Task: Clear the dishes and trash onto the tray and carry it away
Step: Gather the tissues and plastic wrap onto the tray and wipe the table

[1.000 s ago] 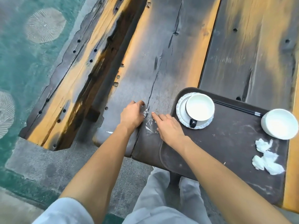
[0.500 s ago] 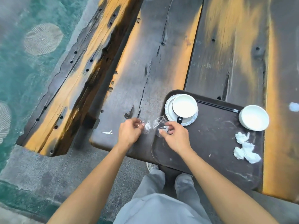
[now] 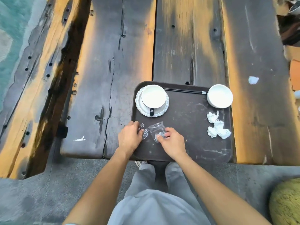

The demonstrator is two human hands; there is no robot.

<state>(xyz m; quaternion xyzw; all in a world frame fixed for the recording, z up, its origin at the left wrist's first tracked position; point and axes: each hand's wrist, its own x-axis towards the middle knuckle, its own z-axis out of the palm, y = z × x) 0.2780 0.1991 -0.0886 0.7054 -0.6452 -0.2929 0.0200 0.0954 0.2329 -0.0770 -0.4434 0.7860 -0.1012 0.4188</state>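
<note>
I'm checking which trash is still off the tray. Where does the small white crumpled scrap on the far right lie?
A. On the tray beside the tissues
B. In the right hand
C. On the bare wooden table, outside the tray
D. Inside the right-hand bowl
C: the white scrap sits on the wooden table beyond the tray, up and right of the white bowl, apart from the crumpled tissues.

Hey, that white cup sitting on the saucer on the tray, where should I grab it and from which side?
Take the cup by its dark handle, coming from the near edge of the tray. The handle points toward you over the saucer. The right hand is probably closest, but it holds clear plastic wrap.
</note>
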